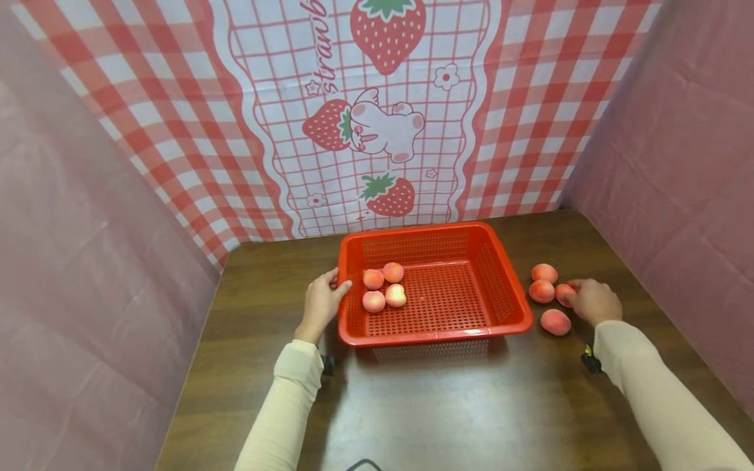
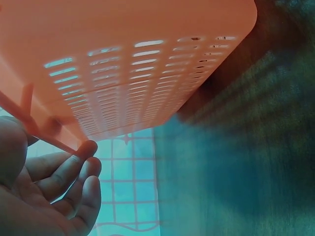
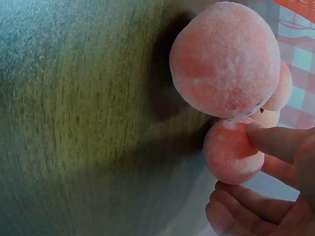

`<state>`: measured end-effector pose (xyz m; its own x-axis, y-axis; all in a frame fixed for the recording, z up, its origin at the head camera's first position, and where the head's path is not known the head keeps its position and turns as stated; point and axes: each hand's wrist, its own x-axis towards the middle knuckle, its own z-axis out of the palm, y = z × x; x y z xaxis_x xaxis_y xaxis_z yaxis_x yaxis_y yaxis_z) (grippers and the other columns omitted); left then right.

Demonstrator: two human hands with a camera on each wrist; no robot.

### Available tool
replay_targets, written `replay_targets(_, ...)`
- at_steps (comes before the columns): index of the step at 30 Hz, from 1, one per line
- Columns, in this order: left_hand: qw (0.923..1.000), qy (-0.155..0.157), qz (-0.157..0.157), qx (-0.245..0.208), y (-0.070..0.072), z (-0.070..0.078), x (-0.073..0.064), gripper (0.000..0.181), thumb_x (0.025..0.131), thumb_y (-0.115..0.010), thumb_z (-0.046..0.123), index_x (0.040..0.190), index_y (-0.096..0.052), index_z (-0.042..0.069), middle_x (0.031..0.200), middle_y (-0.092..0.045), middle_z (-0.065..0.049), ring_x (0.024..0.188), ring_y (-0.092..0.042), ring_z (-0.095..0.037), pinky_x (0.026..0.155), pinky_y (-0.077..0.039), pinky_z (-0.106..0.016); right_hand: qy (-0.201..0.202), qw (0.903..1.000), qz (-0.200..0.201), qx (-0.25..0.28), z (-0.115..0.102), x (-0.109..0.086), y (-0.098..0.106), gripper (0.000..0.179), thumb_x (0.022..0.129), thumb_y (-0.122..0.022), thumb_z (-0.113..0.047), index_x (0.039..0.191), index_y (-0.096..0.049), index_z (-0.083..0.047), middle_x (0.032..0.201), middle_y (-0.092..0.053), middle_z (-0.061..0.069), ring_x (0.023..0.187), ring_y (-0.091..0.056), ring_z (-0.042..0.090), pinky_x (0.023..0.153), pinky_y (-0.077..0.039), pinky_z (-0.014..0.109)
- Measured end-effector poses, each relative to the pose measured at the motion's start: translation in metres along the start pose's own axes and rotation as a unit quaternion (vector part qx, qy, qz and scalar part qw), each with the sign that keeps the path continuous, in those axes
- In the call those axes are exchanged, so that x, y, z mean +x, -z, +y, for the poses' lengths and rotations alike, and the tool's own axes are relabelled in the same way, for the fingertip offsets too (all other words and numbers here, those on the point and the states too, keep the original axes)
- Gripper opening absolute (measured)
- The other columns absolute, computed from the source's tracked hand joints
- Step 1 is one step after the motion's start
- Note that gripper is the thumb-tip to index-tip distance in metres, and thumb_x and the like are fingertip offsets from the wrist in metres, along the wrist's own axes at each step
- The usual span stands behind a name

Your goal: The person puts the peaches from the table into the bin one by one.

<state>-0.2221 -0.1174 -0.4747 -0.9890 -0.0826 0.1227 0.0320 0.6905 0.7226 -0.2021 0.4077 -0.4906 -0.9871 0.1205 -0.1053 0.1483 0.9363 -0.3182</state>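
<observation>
A red plastic basket (image 1: 436, 333) with slotted walls stands on the table, several peaches (image 1: 374, 301) grouped at its left end. My left hand (image 1: 323, 302) holds the basket's left rim; in the left wrist view its fingers (image 2: 87, 148) lie under the edge and the thumb is partly cut off. Right of the basket, my right hand (image 1: 596, 302) pinches a peach (image 3: 231, 155) between thumb and fingers. That peach is low at the table. Beside it lie two peaches (image 1: 542, 291) to the left and a larger-looking peach (image 1: 556, 322) nearer the front.
The wooden table (image 1: 259, 405) runs under everything. Behind the basket hangs a checked strawberry-print cloth (image 1: 383, 131), and pink cloths (image 1: 671, 163) close off both sides. A dark cable (image 1: 364, 463) shows at the front edge.
</observation>
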Motion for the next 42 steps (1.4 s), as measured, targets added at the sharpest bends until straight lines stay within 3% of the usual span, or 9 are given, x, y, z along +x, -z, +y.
replay_targets(18,1.0,0.003,0.005,0.005,0.001,-0.005,-0.001,0.048,0.09,-0.069,0.023,0.132,-0.059,0.0,0.112,-0.072,-0.018,0.101,-0.069,-0.029,0.091,-0.052,-0.044,-0.015,0.9995,0.02,0.019,-0.005,-0.005,0.005,0.046,0.093,-0.056,-0.027,0.127,-0.056,0.004,0.124,-0.053,0.04,0.103,-0.052,0.061,0.075,-0.046,0.063)
replay_targets(27,0.9999,0.005,0.009,0.006,0.005,-0.005,0.0,0.05,0.091,-0.068,0.027,0.134,-0.058,0.003,0.114,-0.071,-0.018,0.104,-0.067,-0.031,0.093,-0.05,-0.045,-0.003,0.9985,0.049,0.024,-0.014,-0.005,0.021,0.047,0.093,-0.058,-0.029,0.127,-0.056,0.005,0.122,-0.054,0.04,0.1,-0.052,0.062,0.073,-0.044,0.063)
replay_targets(42,0.9999,0.003,0.012,-0.009,-0.002,-0.002,-0.002,0.048,0.092,-0.067,0.025,0.133,-0.059,0.002,0.115,-0.071,-0.016,0.102,-0.069,-0.029,0.093,-0.051,-0.044,0.029,0.9961,0.077,0.032,-0.031,0.003,0.043,0.05,0.096,-0.057,-0.036,0.125,-0.058,0.004,0.116,-0.06,0.036,0.1,-0.055,0.058,0.077,-0.044,0.062)
